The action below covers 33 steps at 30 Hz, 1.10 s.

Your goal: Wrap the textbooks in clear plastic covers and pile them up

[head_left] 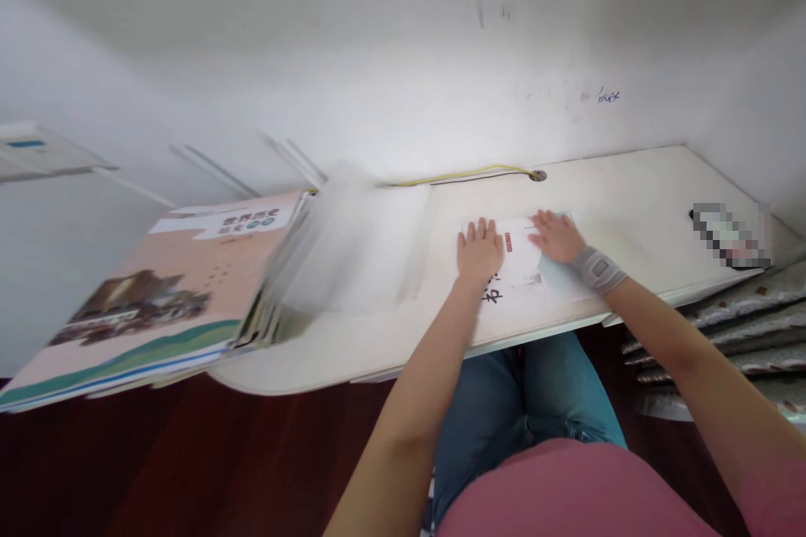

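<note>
On the white desk [353,361] a white booklet or sheet [520,256] with black characters and a small red label lies before me. A pale green-blue area shows on its right side. My left hand [479,252] rests flat on its left part, fingers stretched out and pointing away from me. Flat on the upper right part lies my right hand [557,237], fingers spread, a grey band [599,270] around the wrist. Neither hand holds anything.
To the left is a stack of books [170,294], the top one with a pinkish cover. Blurred white sheets [365,243] stand beside it. A yellow cable [466,174] runs along the wall to a desk hole [537,175]. A phone-like object [730,237], pixelated, lies right.
</note>
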Tool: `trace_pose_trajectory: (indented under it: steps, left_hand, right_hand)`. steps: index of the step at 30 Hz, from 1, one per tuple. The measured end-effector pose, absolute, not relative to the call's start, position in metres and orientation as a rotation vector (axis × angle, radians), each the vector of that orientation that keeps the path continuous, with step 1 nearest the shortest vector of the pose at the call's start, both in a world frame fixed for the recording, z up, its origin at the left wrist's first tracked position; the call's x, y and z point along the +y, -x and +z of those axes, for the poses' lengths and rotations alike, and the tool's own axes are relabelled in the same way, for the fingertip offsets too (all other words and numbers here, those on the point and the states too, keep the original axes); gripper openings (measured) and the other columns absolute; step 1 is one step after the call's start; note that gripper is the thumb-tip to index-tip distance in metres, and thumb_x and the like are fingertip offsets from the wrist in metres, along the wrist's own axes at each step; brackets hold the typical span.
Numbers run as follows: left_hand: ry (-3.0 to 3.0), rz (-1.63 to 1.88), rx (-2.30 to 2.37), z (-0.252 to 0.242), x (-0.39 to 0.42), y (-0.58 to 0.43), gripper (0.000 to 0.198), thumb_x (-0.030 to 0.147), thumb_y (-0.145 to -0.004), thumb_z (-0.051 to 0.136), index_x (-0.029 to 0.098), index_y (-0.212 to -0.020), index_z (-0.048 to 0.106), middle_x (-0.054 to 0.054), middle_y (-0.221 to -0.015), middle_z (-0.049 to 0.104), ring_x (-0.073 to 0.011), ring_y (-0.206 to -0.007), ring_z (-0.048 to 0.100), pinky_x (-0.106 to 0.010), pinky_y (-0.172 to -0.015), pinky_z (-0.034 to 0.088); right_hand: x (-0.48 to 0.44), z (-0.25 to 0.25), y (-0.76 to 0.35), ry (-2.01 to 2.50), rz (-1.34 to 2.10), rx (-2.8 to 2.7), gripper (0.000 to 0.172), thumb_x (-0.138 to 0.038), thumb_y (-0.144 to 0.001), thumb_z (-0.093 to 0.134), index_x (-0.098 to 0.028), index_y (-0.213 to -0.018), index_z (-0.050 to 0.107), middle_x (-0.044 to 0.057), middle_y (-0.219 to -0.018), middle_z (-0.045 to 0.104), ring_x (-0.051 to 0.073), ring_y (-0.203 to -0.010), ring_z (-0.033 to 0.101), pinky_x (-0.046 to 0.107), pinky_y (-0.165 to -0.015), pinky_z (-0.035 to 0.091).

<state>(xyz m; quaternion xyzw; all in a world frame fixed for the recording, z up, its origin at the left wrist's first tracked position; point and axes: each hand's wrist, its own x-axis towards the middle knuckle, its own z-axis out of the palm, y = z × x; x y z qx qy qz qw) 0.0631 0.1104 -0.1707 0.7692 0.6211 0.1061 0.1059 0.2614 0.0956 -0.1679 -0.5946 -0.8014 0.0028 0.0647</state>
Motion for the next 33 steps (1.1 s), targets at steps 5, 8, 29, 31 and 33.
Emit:
trace_pose_trajectory:
  steps: [5,8,29,31,33]
  left_hand:
    - [-2.216,0.311,2.019,-0.169,0.113,-0.043,0.058,0.036,-0.094,0.025,0.006,-0.144,0.035,-0.019,-0.153,0.028,-0.0311,-0.144,0.016,-0.051,-0.115,0.007]
    - [-2.264,0.362,1.977,-0.165,0.116,-0.048,0.054,0.029,-0.093,0.028,0.003,-0.138,0.042,-0.021,-0.149,0.036,-0.0314,-0.142,0.022,-0.049,-0.115,0.010]
    - [-1.505,0.924,1.525,-0.138,0.157,0.005,0.066,0.028,-0.077,0.063,0.019,-0.139,0.042,-0.006,-0.097,0.068,-0.0172,-0.077,0.066,-0.033,-0.078,0.053]
    - [-1.406,0.869,1.271,-0.129,0.160,0.007,0.065,0.024,-0.071,0.067,0.017,-0.133,0.050,-0.005,-0.090,0.069,-0.0184,-0.076,0.066,-0.036,-0.078,0.053]
    - [-1.343,0.792,1.162,-0.121,0.163,0.011,0.061,0.022,-0.069,0.068,0.016,-0.128,0.055,-0.005,-0.087,0.069,-0.0190,-0.078,0.067,-0.037,-0.078,0.054]
  right_hand:
    - [0.106,-0.165,-0.311,2.043,-0.017,-2.329,0.056,-0.039,-0.096,0.027,-0.009,-0.143,0.035,0.018,-0.151,0.032,0.029,-0.139,0.029,0.051,-0.110,0.023]
    - [0.109,-0.161,-0.299,2.070,-0.078,-2.331,0.049,-0.033,-0.095,0.032,-0.010,-0.138,0.043,0.020,-0.146,0.040,0.031,-0.135,0.034,0.055,-0.109,0.021]
    - [0.140,-0.165,-0.269,1.568,0.069,-2.424,0.035,-0.028,-0.096,0.036,-0.012,-0.118,0.059,0.014,-0.124,0.059,0.021,-0.116,0.052,0.035,-0.101,0.036]
    - [0.142,-0.164,-0.267,1.521,0.082,-2.418,0.037,-0.030,-0.096,0.037,-0.012,-0.121,0.057,0.014,-0.126,0.058,0.021,-0.117,0.051,0.035,-0.101,0.036]
    - [0.144,-0.161,-0.266,1.490,0.092,-2.406,0.039,-0.032,-0.096,0.038,-0.012,-0.124,0.055,0.014,-0.127,0.058,0.022,-0.117,0.051,0.035,-0.102,0.035]
